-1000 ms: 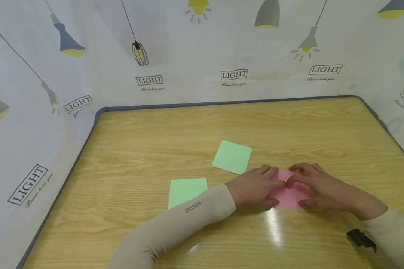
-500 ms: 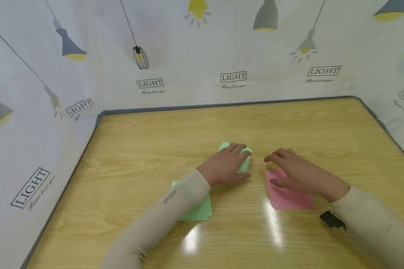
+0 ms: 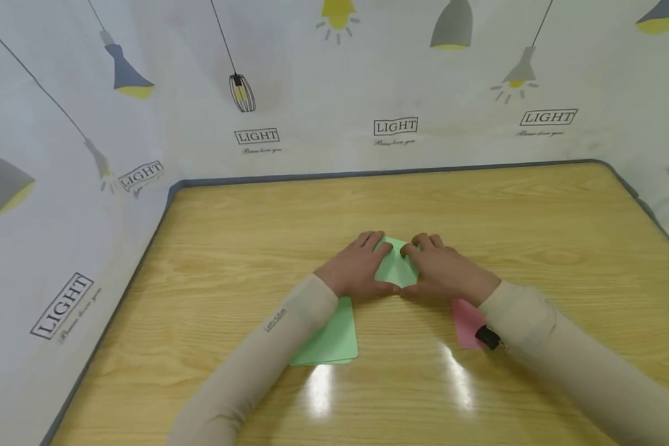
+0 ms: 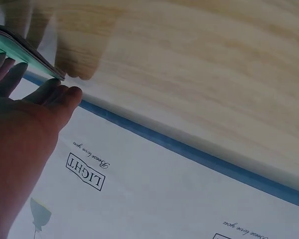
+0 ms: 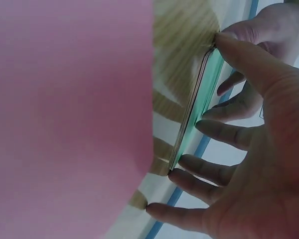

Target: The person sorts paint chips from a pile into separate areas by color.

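Observation:
A thin stack of green square cards (image 3: 397, 267) lies mid-table, framed by both hands. My left hand (image 3: 355, 266) holds its left side, with the thumb along the near edge and fingers toward the far edge. From the other side my right hand (image 3: 445, 267) grips it, thumb at the near corner and fingertips on top and at the far edge. In the right wrist view the stack's layered edge (image 5: 192, 107) runs between thumb and fingers. The left wrist view shows left fingertips against the green face (image 4: 25, 59).
Another stack of green cards (image 3: 334, 339) lies partly under the left sleeve. A pink card (image 3: 466, 325) sits under the right forearm, which wears a black clip (image 3: 487, 337). A lamp-patterned cloth wall (image 3: 323, 148) borders the wooden table (image 3: 401, 390).
Both hands have left the pink card and moved left to the far green stack, the left hand first. The right hand now covers its right side.

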